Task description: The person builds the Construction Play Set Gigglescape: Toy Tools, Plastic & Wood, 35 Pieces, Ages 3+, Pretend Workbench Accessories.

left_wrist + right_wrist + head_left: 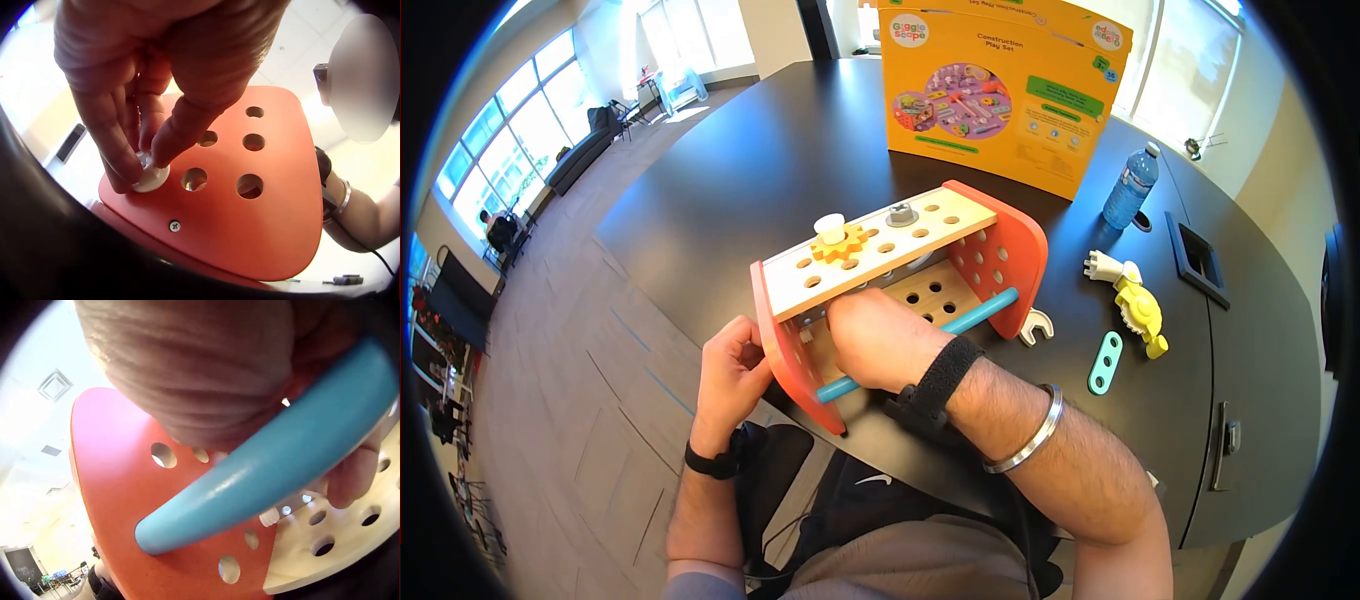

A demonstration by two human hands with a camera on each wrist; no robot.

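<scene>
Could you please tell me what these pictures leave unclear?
Right hand: whether its fingers hold anything; its back hides most of them in the head view, the blue bar partly in the right wrist view.
White piece: part of its face, covered by the left hand, left wrist view.
Yellow box: fine print too small; top cut off by the picture's edge, head view.

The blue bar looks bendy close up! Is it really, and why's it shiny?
Right wrist view: the blue bar curves, probably from lens distortion, with a pale streak of glare; head view: it looks straight, and light gleams on the dark table; left wrist view: the left hand is partly in shadow.
</scene>
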